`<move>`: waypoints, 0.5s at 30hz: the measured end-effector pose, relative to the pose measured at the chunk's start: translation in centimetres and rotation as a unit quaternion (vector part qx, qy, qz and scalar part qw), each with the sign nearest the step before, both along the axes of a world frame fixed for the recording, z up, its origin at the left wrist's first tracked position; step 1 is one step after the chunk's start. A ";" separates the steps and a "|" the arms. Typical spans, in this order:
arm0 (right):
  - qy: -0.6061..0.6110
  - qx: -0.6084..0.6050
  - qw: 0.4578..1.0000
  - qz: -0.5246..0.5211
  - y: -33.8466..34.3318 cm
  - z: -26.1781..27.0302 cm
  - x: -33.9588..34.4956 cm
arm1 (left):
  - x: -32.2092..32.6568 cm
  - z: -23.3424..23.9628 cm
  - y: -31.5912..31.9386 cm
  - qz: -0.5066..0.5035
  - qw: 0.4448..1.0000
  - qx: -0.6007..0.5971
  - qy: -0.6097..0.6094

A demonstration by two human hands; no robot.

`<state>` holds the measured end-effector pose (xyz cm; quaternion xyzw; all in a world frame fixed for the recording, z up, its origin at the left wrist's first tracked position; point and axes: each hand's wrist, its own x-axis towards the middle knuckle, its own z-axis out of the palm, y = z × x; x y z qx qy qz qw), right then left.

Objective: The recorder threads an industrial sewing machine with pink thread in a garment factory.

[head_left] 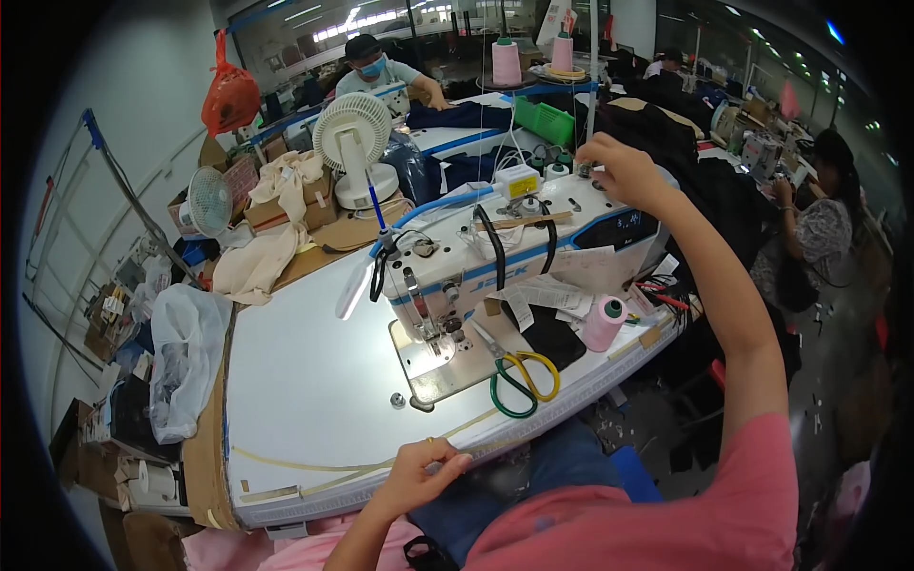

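Note:
A white and blue Jack sewing machine (500, 264) stands before me with its needle area lit. At the top of its right end, the fingers of my right hand (628, 171) are around a small metal part of the bobbin winder (585, 170). My left hand (421, 475) rests at the table's front edge, fingers curled and thumb extended; whether anything is inside is hidden. A small metal bobbin case (398, 400) lies left of the needle plate. Thread scissors with green and yellow handles (525, 378) lie across the machine bed. A pink thread cone (605, 325) stands to their right.
Paper slips (550, 294) lie under the machine arm. Behind it are a white fan (352, 135), a green basket (544, 120) and two pink thread cones (506, 63) on a stand. Cream cloth (260, 264) lies back left. Other people work at machines behind and at right.

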<state>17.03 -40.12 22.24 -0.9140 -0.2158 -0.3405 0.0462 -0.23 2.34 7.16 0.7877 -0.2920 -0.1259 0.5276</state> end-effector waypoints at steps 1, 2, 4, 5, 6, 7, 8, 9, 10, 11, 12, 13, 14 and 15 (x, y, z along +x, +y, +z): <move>-0.001 0.000 1.000 -0.001 0.3 0.1 0.2 | 0.0 -0.1 -0.4 -0.016 1.000 0.001 -0.006; 0.010 -0.038 0.999 -0.017 0.5 0.1 0.5 | 0.0 -0.2 -0.7 -0.016 1.000 0.001 -0.007; 0.021 -0.075 0.996 -0.034 0.3 0.1 1.2 | -0.3 -0.5 -1.1 -0.022 0.999 -0.001 0.028; 0.026 -0.074 0.996 -0.043 0.0 0.2 1.9 | -0.4 -0.6 -1.1 -0.022 0.999 -0.001 0.028; 0.030 -0.074 0.996 -0.050 0.1 0.3 2.2 | -0.6 -0.6 -0.9 -0.018 0.999 0.005 0.037; 0.030 -0.073 0.996 -0.049 0.1 0.2 2.2 | -0.7 -0.7 -0.8 -0.015 0.999 0.011 0.046; 0.003 0.004 1.000 -0.021 -0.1 0.1 1.9 | -0.8 -0.6 -0.6 -0.015 0.999 0.011 0.046; -0.024 0.080 0.996 0.009 0.0 0.1 1.5 | -0.9 -0.5 -0.5 -0.004 0.999 0.009 0.040; -0.024 0.078 0.997 0.009 -0.3 0.0 1.1 | -0.9 -0.5 -0.4 0.005 0.999 0.007 0.034; 0.005 0.138 0.990 -0.006 -0.7 -0.1 0.6 | -0.7 -0.7 -0.3 0.004 0.999 0.005 0.035; 0.033 0.197 0.980 -0.020 -0.6 -0.1 -0.1 | -0.4 -0.9 -0.1 0.005 0.999 0.005 0.049; 0.034 0.196 0.980 -0.021 -0.2 -0.2 -0.7 | -0.2 -1.0 0.0 0.006 0.998 0.005 0.062; 0.080 0.309 0.946 0.049 0.3 -0.5 -1.5 | 0.0 -0.9 -0.2 0.004 0.998 0.004 0.063; 0.122 0.414 0.895 0.116 0.9 -0.6 -2.7 | 0.4 -0.5 -0.6 -0.010 0.999 -0.005 0.037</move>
